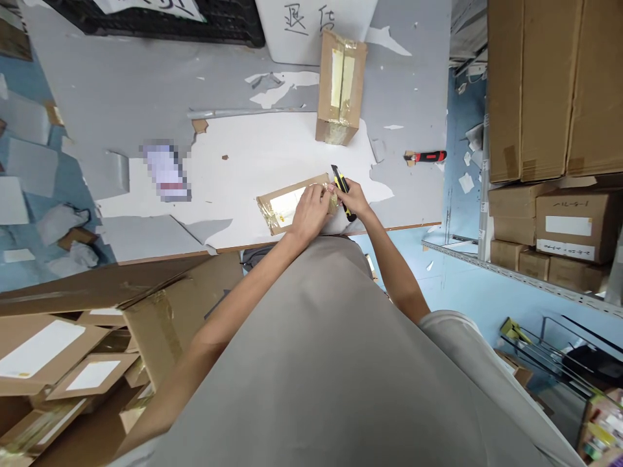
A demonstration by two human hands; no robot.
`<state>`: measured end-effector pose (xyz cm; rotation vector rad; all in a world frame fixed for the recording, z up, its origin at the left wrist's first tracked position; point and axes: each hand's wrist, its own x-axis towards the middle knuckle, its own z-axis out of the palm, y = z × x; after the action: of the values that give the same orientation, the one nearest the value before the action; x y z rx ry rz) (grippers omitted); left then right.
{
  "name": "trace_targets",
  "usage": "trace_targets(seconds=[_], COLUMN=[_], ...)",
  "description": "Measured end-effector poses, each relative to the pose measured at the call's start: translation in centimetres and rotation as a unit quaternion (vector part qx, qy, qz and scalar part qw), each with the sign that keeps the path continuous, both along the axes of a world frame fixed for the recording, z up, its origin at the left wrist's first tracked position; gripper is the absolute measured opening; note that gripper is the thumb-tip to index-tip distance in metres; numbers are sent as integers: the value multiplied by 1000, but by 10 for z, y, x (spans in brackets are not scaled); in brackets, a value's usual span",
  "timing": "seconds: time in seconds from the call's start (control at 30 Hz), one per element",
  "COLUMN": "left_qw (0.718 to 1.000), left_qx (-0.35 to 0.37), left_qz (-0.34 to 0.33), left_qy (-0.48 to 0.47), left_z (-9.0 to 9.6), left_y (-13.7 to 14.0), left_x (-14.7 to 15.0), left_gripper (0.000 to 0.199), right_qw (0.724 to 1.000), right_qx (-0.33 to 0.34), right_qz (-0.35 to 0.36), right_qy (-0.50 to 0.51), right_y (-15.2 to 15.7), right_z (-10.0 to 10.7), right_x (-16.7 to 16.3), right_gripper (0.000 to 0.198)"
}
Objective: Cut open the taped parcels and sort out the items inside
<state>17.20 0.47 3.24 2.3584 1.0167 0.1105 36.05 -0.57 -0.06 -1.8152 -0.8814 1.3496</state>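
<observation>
A small taped cardboard box (269, 206) with a white label lies at the table's front edge. My left hand (310, 211) rests over its right part, fingers bent and gripping it near the taped end. In my right hand (356, 200) is a yellow and black box cutter (343, 188), its tip pointing up and away from me. The right fingertips meet the left ones at the box's right end, so the exact contact there is hidden. Beyond them a second taped cardboard box (341, 91) stands on the table.
A red and black cutter (428, 156) lies at the table's right. A pixelated phone-like object (168, 172) is at left. Behind are a black crate (170, 29) and a white bin (302, 39). A large carton of parcels (170, 305) stands front left; shelved boxes (549, 84) are at right.
</observation>
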Motion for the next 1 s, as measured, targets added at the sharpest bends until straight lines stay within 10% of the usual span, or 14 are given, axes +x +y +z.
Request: trace_targets(seconds=[0.37,1.0], left_qw=[991,998], left_qx=[-13,5], left_qz=[78,45], left_qy=[109,46], left_z=[13,4], left_y=[-10,-5], left_x=[-121,-108], left_gripper=[47,44], right_qw=[1000,990], right_qx=[-13,-1], right_qz=[1,50], right_qy=[-19,-131], right_y=[-8,-14], right_z=[2,-2], right_x=[1,6], right_gripper=[62,55])
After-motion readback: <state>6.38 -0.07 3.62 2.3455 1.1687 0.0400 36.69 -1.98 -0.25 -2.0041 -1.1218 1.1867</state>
